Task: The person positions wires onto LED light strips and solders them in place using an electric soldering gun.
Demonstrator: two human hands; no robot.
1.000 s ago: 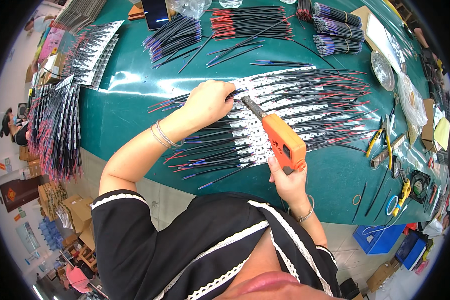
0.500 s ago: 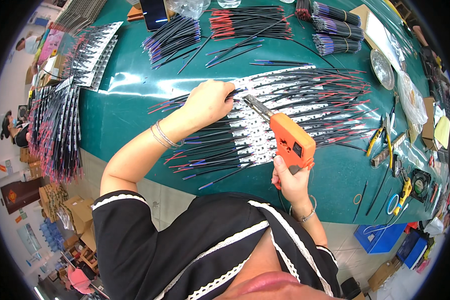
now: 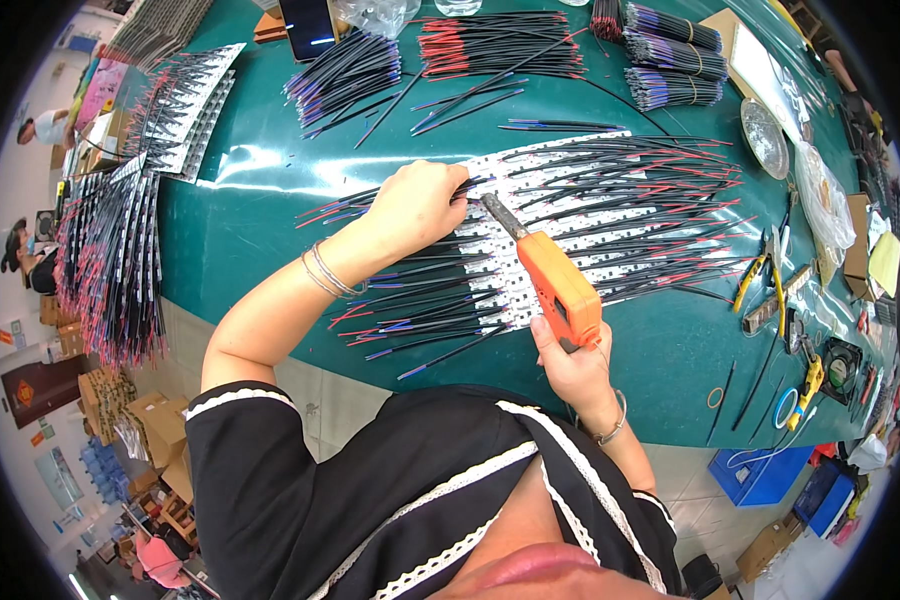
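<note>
R hand [image 3: 578,378] w/ tool [image 3: 558,288], wires [image 3: 660,148] over boards [image 3: 512,290], bundles [image 3: 676,58] beyond, pliers [image 3: 749,284] R

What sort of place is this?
Probably an electronics assembly workshop: the right hand holds an orange gun-shaped tool over white strips laid with black wires, and bundled wires lie on the green table.

You're wearing this wide fisheye on your head, and it's peering steeply down, past your shirt [image 3: 400,450] looming in the foreground, onto the table [image 3: 230,230]! Your left hand [image 3: 417,205] and right hand [image 3: 575,378] sit near mid-picture, beyond the shirt, while the table's front edge bows in a long curve.
</note>
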